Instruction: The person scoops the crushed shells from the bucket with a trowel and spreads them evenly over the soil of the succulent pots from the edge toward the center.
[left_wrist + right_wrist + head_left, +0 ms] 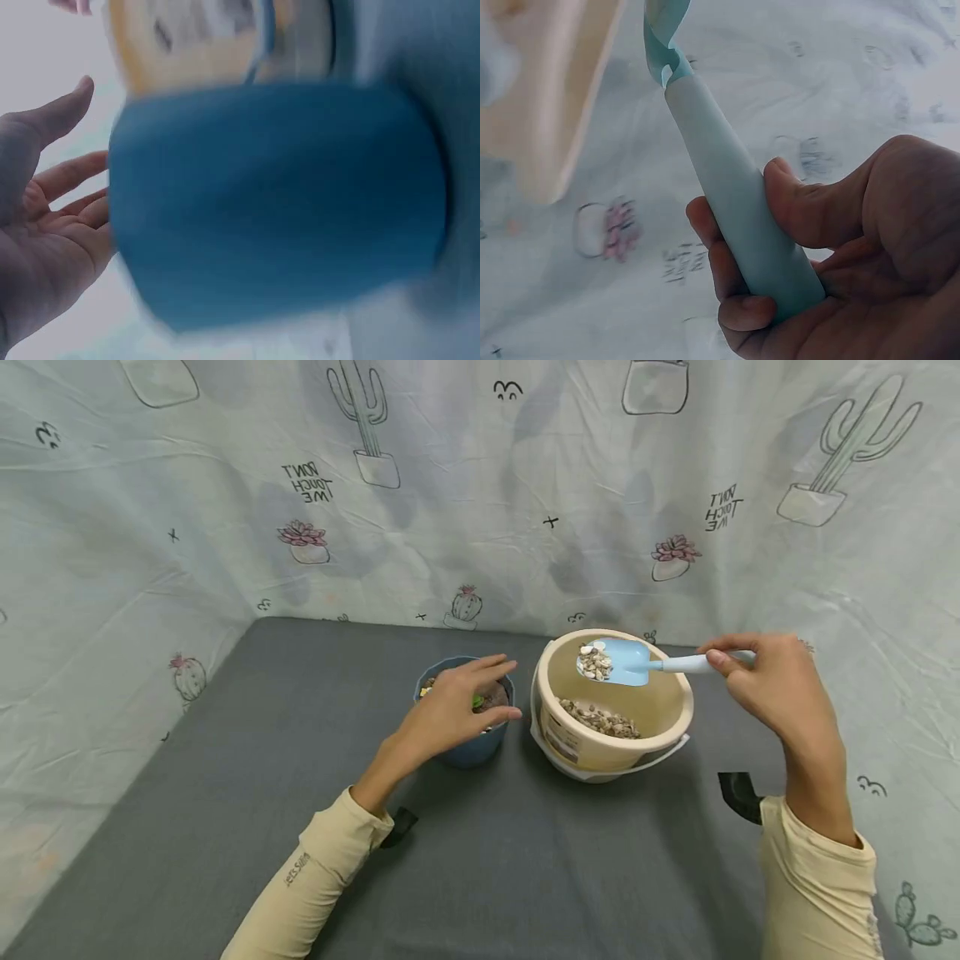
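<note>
My right hand grips the white handle of a small light-blue trowel, its thumb and fingers around it in the right wrist view. The trowel is level over the cream bucket, and pebbles lie on its blade. More pebbles cover the bucket's floor. My left hand is over the blue pot, thumb and fingers apart, holding nothing. Inside the pot are a brown surface and a bit of green, partly hidden by that hand. The left wrist view shows the pot's side close up and blurred.
A dark grey cloth covers the table. The bucket's white handle hangs down at its front, and the pot stands just left of it. Behind and at both sides hangs a pale sheet with printed cacti.
</note>
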Demonstrator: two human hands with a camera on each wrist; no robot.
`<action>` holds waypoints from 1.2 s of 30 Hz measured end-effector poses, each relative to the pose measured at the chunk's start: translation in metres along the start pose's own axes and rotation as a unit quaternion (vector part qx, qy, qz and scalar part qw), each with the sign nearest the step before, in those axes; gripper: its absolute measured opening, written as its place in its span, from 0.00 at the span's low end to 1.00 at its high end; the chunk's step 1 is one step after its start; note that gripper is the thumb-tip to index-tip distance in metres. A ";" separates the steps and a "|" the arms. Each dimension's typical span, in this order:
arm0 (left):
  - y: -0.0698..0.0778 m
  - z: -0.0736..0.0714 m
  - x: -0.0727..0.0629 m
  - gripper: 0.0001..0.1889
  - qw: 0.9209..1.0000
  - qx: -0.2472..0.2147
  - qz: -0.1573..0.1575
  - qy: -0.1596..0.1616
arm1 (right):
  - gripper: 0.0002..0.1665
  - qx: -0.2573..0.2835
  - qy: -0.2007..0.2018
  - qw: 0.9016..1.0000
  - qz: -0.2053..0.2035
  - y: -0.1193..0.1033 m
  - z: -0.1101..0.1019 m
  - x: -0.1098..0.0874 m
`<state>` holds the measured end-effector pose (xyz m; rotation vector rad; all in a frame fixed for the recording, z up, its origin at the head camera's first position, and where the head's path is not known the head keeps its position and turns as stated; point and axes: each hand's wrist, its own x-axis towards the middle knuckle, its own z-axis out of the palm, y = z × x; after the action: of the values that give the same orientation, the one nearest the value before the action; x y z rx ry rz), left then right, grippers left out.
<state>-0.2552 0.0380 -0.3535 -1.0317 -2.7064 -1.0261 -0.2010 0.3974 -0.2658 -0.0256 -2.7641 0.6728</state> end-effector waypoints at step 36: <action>-0.048 -0.036 -0.037 0.71 0.973 -0.023 -0.207 -0.101 | 0.13 -0.101 -0.017 0.971 -0.214 -0.184 0.096 0.028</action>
<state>-0.2620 -0.0312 -0.3631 -0.6153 -3.1669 -1.0928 -0.2460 0.1937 -0.2559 0.5284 -2.7226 0.2794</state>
